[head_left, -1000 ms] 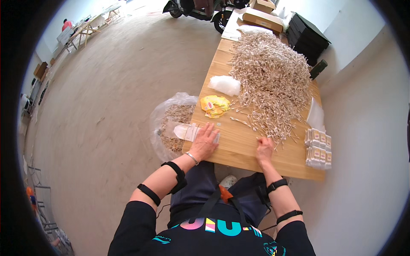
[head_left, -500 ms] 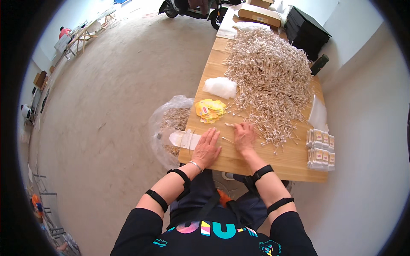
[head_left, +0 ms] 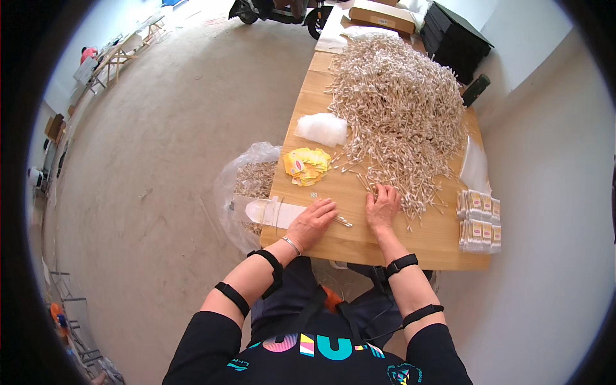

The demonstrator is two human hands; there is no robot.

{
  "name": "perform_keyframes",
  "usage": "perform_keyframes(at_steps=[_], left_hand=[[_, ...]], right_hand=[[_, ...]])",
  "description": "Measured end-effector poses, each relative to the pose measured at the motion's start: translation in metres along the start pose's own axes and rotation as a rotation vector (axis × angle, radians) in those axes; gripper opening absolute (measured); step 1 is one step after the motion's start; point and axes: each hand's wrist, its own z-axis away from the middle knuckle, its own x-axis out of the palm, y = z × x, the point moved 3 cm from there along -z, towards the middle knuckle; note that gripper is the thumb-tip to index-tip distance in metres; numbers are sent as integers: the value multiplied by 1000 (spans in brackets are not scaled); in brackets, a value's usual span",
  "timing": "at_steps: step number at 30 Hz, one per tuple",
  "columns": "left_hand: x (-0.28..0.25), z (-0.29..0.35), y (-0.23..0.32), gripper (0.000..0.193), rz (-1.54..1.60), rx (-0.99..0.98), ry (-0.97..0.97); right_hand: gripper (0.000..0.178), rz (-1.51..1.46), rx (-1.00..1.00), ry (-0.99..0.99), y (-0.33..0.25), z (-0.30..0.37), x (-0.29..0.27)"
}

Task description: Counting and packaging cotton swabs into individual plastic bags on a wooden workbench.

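My left hand (head_left: 312, 223) rests near the table's left front edge, fingers curled over a few cotton swabs (head_left: 343, 221) whose white tips poke out to the right. Just left of it lies a white strip with a clear plastic end (head_left: 276, 213), reaching past the table edge. My right hand (head_left: 384, 208) is at the near edge of a large heap of cotton swabs (head_left: 404, 109), thumb apart from the fingers, fingertips touching loose swabs. Beyond my left hand is a pile of yellow cards (head_left: 308, 165), with a stack of clear plastic bags (head_left: 322, 129) behind it.
Filled small packs (head_left: 479, 219) stand in rows at the table's right edge, near a white sheet (head_left: 473, 168). A plastic bag of swabs (head_left: 247, 179) hangs or stands left of the table (head_left: 423, 247). Farther back are a black drawer unit (head_left: 454, 42), a carton (head_left: 382, 17) and a scooter (head_left: 282, 11).
My right hand has moved right, to the edge of the heap. My left hand, flat before, now curls over several swabs. The view has shifted slightly.
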Motion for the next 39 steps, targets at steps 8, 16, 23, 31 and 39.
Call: perform_keyframes(at_steps=[8,16,23,31,39], left_hand=[[-1,3,1,31,-18,-79,54],[-10,-4,6,53,-6,-153,-25],[-3,-1,3,49,-108,-91,-136],[2,4,-2,37,-42,-110,-13],[-12,2,0,67,-68,-255,45]], right_hand=[[13,-113,-270,-43,-28,31,11],[19,-293,-365,-219,-29,37,-6],[14,-170,-422,-181,-6,42,-20],[5,-138,-273,-89,21,29,-23],[9,-71,-255,-190,-23,25,-1]])
